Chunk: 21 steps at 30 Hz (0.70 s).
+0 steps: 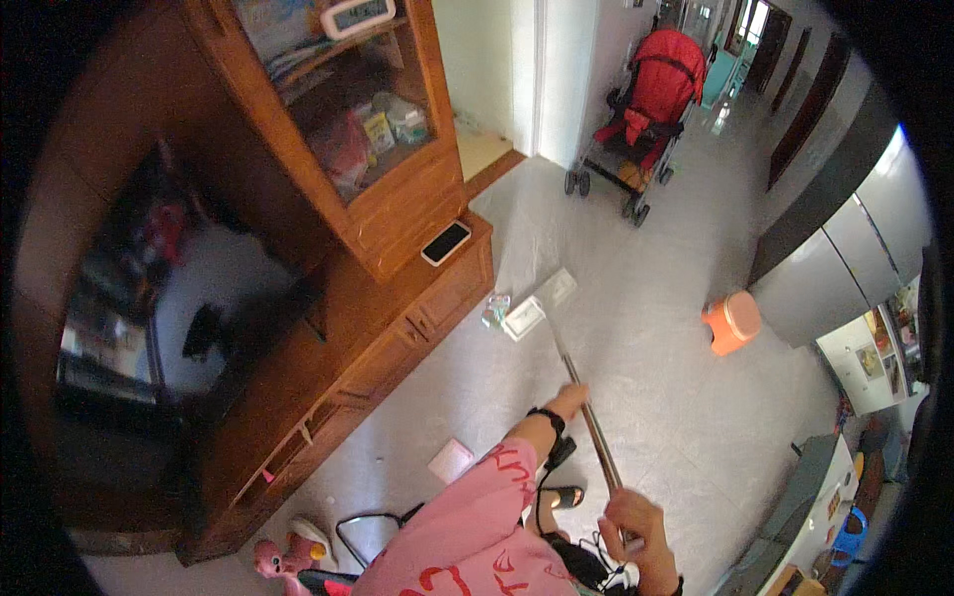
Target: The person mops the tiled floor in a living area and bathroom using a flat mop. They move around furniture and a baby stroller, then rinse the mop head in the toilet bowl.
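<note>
My left hand (pixel 570 401) is closed around the middle of a metal pole (pixel 594 428). Nearer my body, my right hand (pixel 633 525) grips the upper end of the same pole. The pole runs down to a flat mop head (pixel 540 304) lying on the grey tiled floor, with a white frame and a light, blurred pad. A small clear and greenish item (pixel 496 311), perhaps a plastic package, lies against the mop head's left side, close to the wooden cabinet.
A long wooden TV cabinet (pixel 417 328) bounds the left side, with a phone (pixel 446 243) on top. A red stroller (pixel 656 97) stands at the back. An orange stool (pixel 733 322) is on the right. A pink square item (pixel 451 460) and a plush toy (pixel 279 559) are on the floor.
</note>
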Each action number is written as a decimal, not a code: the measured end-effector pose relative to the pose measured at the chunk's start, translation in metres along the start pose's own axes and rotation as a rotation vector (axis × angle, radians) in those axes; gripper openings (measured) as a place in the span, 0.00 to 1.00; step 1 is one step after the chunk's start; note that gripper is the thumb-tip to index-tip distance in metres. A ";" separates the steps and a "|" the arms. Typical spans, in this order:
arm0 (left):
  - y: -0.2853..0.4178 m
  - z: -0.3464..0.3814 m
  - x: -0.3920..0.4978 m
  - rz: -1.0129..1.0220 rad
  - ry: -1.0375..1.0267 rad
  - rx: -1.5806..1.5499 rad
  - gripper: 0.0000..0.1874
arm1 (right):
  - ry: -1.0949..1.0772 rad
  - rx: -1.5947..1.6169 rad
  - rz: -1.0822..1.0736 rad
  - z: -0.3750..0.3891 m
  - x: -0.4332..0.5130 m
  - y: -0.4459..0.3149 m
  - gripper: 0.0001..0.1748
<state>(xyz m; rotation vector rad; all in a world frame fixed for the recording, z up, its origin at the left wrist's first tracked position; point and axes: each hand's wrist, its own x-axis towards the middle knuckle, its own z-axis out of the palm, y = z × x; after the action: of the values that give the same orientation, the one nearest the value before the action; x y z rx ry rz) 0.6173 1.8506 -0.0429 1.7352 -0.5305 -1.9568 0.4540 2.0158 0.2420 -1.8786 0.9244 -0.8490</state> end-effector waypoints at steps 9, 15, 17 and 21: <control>-0.077 0.221 -0.112 -0.578 -0.899 0.326 0.17 | 0.315 -0.080 0.251 -0.145 -0.119 -0.132 0.06; -0.114 0.276 -0.145 -0.603 -0.938 0.425 0.15 | 0.514 -0.230 0.207 -0.138 -0.124 -0.149 0.10; -0.101 0.268 -0.146 -0.640 -1.079 0.223 0.18 | 0.584 -0.183 0.059 -0.151 -0.117 -0.149 0.15; -0.039 0.250 -0.138 -0.610 -1.039 0.143 0.19 | 0.427 -0.104 0.029 -0.174 -0.110 -0.141 0.15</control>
<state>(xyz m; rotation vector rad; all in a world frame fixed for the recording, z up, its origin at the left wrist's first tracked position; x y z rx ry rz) 0.3789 1.9567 0.0781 0.8428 -0.4876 -3.2996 0.2933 2.0923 0.4166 -1.7963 1.2713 -1.2336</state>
